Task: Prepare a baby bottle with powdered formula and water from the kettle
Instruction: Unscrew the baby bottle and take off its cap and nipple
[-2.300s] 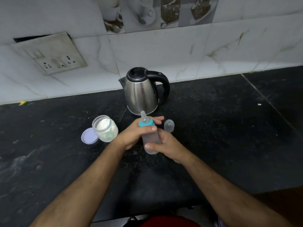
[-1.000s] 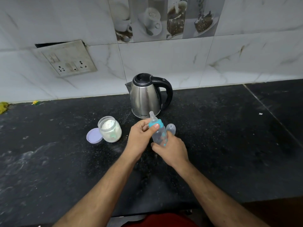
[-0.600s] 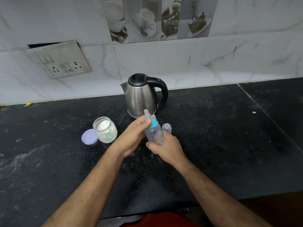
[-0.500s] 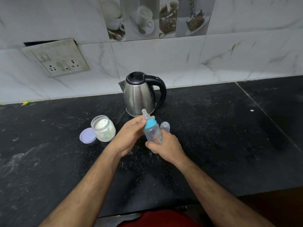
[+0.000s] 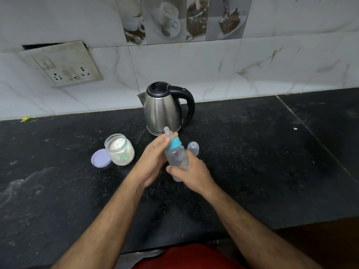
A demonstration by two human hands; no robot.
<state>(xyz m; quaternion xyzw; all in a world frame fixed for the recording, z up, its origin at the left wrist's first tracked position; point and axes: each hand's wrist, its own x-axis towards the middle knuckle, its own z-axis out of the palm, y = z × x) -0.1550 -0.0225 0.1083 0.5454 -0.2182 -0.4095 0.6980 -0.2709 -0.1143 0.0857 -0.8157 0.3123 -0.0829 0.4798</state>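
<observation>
Head view: right hand [image 5: 191, 174] grips the tilted bottle [image 5: 177, 159]; left hand [image 5: 155, 159] pinches its blue ring [image 5: 174, 145]. A loose ring could leak.

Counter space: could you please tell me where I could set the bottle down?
The counter is bare right of the dome cap, out to the seam, and near the front edge on the left. It is crowded around the kettle, the jar and its lid.

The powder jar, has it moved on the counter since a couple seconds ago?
No. The powder jar sits as before, touching its purple lid, left of the kettle.
</observation>
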